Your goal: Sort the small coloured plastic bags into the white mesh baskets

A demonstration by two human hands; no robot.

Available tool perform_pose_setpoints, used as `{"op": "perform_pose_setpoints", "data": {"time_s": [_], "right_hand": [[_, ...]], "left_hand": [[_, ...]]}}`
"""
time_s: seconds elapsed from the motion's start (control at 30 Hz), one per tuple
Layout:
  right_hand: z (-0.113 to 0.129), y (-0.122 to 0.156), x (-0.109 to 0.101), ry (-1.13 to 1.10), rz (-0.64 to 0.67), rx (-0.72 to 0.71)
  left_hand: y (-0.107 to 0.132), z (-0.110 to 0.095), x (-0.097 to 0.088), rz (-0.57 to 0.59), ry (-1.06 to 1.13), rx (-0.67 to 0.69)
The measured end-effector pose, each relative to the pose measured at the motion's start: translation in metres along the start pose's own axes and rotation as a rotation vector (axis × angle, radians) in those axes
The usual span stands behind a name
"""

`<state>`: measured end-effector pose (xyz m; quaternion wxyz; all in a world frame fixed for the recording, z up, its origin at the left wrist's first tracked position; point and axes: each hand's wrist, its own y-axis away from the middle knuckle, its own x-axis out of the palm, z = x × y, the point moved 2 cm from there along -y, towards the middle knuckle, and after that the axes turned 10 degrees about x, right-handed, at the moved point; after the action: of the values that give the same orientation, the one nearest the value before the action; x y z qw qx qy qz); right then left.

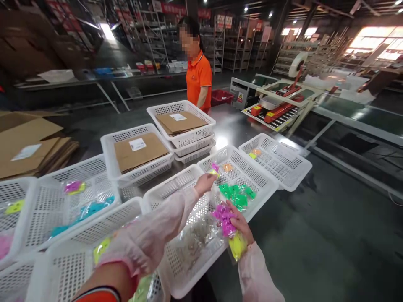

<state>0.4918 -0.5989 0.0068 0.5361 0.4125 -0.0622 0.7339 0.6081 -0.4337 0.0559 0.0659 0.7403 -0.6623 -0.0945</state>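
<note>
My left hand [204, 183] reaches out over a white perforated basket [267, 180] and pinches a small clear packet with pink and yellow pieces [215, 169]. My right hand [241, 222] grips a bunch of clear packets holding magenta pieces [224, 218] and yellow pieces [237, 245], just above the basket's near rim. Inside that basket lie green packets [237, 195] and an orange one [227, 167]. The nearer basket [176, 184] holds a packet of grey pieces [195, 239]. Both arms wear pale pink sleeves.
More white baskets surround me: two with cardboard sheets [138, 151], one with turquoise packets [91, 208], one at right [296, 172]. A person in an orange shirt [198, 77] stands across the steel table. Flat cartons [28, 147] lie left; a tape machine [280, 105] stands right.
</note>
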Motion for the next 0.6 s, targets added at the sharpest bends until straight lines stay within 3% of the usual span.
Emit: {"op": "perform_pose_setpoints", "data": {"time_s": [0.1, 0.17, 0.2, 0.3, 0.37, 0.47, 0.6], "right_hand": [[-0.007, 0.008, 0.004, -0.032, 0.023, -0.002], [-0.015, 0.014, 0.005, -0.051, -0.013, 0.002], [-0.018, 0.017, 0.005, -0.053, -0.047, 0.001], [-0.021, 0.030, 0.001, 0.004, -0.089, 0.042], [-0.015, 0.035, -0.008, 0.056, -0.064, 0.102], [0.010, 0.031, -0.035, 0.046, -0.073, 0.124], [0.064, 0.011, -0.091, -0.005, -0.091, 0.101]], "left_hand": [[0.043, 0.016, 0.003, 0.388, -0.007, -0.164], [0.073, 0.028, 0.007, 0.603, -0.034, -0.147], [0.083, 0.031, 0.008, 0.636, -0.079, -0.077], [0.095, 0.029, 0.010, 0.557, -0.275, 0.202], [0.089, 0.021, 0.017, 0.527, -0.290, 0.294], [0.061, 0.010, 0.040, 0.577, -0.176, 0.263], [-0.009, 0.000, 0.102, 0.562, -0.129, 0.138]]}}
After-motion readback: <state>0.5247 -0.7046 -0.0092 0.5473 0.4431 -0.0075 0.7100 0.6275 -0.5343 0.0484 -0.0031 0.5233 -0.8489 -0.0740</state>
